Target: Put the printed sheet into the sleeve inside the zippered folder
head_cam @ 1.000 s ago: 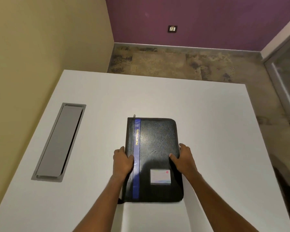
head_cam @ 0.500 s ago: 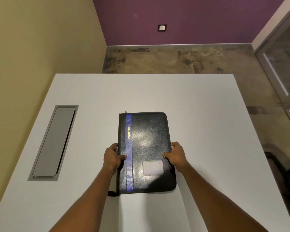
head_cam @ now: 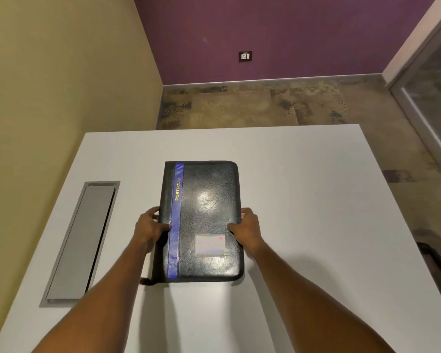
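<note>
A black zippered folder (head_cam: 209,200) with a blue stripe and the yellow word PORTFOLIO is closed, with a small card window near its lower right. It is tilted up off the white table (head_cam: 316,200), far end raised. My left hand (head_cam: 149,229) grips its left edge, thumb on the cover. My right hand (head_cam: 246,229) grips its right edge the same way. No printed sheet and no sleeve is visible; the inside of the folder is hidden.
A grey metal cable hatch (head_cam: 83,240) is set into the table at the left. A yellow wall runs along the left, a purple wall with a socket (head_cam: 245,56) stands at the back. A glass door (head_cam: 433,103) is at the right.
Both hands have lifted the folder off the table and tilted its far end up. My head has pulled back, so more wall and floor show.
</note>
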Demonstrator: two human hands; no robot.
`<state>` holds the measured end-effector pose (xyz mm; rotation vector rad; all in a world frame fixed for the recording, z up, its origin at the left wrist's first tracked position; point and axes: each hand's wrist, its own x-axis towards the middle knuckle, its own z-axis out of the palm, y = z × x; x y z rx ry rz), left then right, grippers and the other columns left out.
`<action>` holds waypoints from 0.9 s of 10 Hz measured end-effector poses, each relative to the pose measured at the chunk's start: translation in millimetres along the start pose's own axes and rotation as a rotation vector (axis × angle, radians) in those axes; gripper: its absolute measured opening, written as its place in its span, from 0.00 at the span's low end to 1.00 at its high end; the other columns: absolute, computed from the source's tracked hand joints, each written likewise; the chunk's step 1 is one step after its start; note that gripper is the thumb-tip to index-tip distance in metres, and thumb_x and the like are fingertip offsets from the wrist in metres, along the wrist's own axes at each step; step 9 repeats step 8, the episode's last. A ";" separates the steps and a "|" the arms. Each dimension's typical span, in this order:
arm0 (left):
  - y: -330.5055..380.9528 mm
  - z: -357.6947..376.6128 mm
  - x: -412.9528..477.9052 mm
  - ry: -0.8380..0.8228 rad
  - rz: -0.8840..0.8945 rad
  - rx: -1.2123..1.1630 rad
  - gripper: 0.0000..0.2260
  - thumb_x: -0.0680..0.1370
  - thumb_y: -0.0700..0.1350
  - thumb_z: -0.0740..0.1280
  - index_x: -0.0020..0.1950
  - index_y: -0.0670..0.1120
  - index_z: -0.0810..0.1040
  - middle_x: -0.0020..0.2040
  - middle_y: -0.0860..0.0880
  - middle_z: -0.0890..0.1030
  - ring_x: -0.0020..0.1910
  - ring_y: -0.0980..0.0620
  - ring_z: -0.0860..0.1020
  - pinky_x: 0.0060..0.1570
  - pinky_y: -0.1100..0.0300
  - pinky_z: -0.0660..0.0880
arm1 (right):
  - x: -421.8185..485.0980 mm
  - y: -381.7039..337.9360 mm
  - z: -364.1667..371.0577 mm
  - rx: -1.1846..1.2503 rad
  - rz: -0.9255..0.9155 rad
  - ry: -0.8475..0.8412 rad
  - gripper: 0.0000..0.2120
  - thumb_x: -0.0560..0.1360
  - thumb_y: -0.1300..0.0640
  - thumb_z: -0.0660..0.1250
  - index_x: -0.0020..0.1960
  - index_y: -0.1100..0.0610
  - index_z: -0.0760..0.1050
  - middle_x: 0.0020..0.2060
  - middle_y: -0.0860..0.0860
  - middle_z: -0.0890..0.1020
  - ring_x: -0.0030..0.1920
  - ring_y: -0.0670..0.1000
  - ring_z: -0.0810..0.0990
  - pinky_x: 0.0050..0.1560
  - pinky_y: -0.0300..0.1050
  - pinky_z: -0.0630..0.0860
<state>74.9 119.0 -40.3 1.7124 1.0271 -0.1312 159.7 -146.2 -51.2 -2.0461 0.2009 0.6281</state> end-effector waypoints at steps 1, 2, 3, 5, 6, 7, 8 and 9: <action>2.5 -12.2 22.7 0.008 -0.031 -0.009 0.31 0.72 0.24 0.73 0.73 0.40 0.74 0.55 0.38 0.78 0.48 0.40 0.80 0.48 0.48 0.82 | 14.6 -15.1 16.2 0.007 -0.002 0.006 0.26 0.67 0.64 0.75 0.64 0.61 0.74 0.52 0.57 0.85 0.51 0.58 0.85 0.54 0.56 0.83; -0.5 -20.6 40.8 0.016 -0.075 -0.005 0.31 0.72 0.23 0.73 0.73 0.39 0.74 0.54 0.39 0.78 0.50 0.39 0.79 0.57 0.43 0.80 | 25.8 -24.1 31.6 0.013 0.012 -0.001 0.24 0.67 0.65 0.75 0.62 0.60 0.75 0.52 0.58 0.85 0.50 0.59 0.85 0.53 0.58 0.84; -5.7 -23.8 50.6 0.012 -0.108 -0.016 0.30 0.72 0.23 0.73 0.72 0.39 0.75 0.52 0.41 0.79 0.51 0.40 0.80 0.59 0.44 0.79 | 32.5 -24.4 43.2 0.009 0.035 -0.009 0.24 0.68 0.65 0.75 0.62 0.62 0.76 0.52 0.60 0.85 0.50 0.62 0.86 0.52 0.60 0.84; -11.7 -23.2 48.7 0.033 -0.060 0.061 0.27 0.73 0.27 0.75 0.71 0.39 0.77 0.54 0.42 0.83 0.50 0.42 0.82 0.59 0.47 0.79 | 31.3 -19.5 48.7 -0.086 -0.008 -0.011 0.23 0.68 0.66 0.75 0.62 0.64 0.76 0.52 0.62 0.85 0.50 0.62 0.85 0.51 0.53 0.83; -9.1 -21.4 35.7 0.062 0.040 0.302 0.18 0.75 0.34 0.75 0.64 0.39 0.79 0.52 0.39 0.85 0.49 0.39 0.84 0.55 0.48 0.80 | 19.4 -20.6 44.0 -0.240 -0.050 -0.030 0.21 0.68 0.63 0.74 0.59 0.65 0.74 0.54 0.64 0.81 0.55 0.64 0.82 0.54 0.56 0.81; -10.4 -12.8 14.4 0.111 0.149 0.558 0.14 0.77 0.39 0.71 0.63 0.38 0.78 0.57 0.37 0.83 0.55 0.36 0.81 0.56 0.45 0.79 | -3.1 -20.0 41.8 -0.382 -0.127 -0.036 0.22 0.72 0.56 0.73 0.63 0.61 0.73 0.59 0.58 0.76 0.62 0.61 0.77 0.62 0.58 0.77; -20.0 1.6 -11.4 0.134 0.281 0.723 0.19 0.80 0.43 0.68 0.69 0.37 0.74 0.68 0.37 0.76 0.68 0.35 0.73 0.65 0.42 0.73 | -25.8 -11.9 41.0 -0.491 -0.239 -0.046 0.22 0.75 0.52 0.70 0.65 0.59 0.71 0.62 0.57 0.75 0.65 0.60 0.75 0.65 0.57 0.75; -20.0 1.6 -11.4 0.134 0.281 0.723 0.19 0.80 0.43 0.68 0.69 0.37 0.74 0.68 0.37 0.76 0.68 0.35 0.73 0.65 0.42 0.73 | -25.8 -11.9 41.0 -0.491 -0.239 -0.046 0.22 0.75 0.52 0.70 0.65 0.59 0.71 0.62 0.57 0.75 0.65 0.60 0.75 0.65 0.57 0.75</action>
